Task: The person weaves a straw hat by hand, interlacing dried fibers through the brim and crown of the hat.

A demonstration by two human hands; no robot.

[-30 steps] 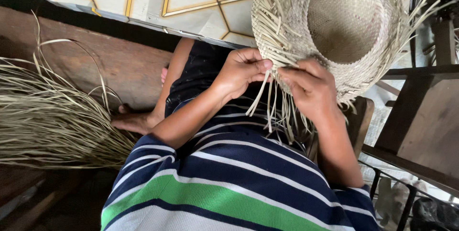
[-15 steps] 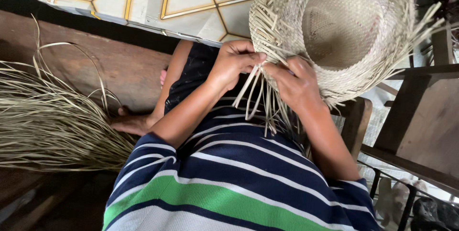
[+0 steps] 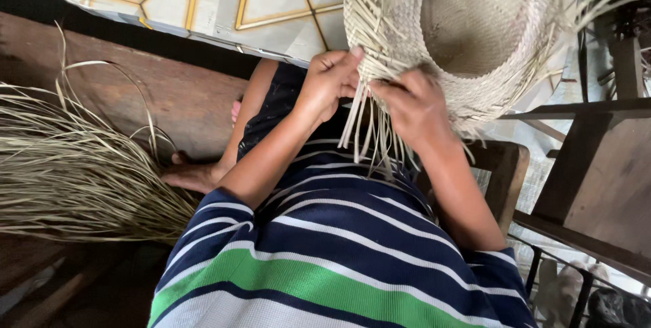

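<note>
The straw hat (image 3: 475, 36) is pale beige, woven in a fine even lattice on the crown, with loose strands (image 3: 373, 131) of lighter cream hanging from its brim. The bundle of straw (image 3: 68, 172) at the side is yellowish tan, streaked with darker olive lines. The shirt (image 3: 325, 260) is navy blue with thin white stripes, one broad bright green band and a wider white band below it. The floor tiles (image 3: 271, 2) are off-white, marked with a geometric pattern of gold lines edged in dark grey. The bench (image 3: 169, 90) is reddish brown, worn and dull. The wooden chair (image 3: 597, 172) is dark brown.
</note>
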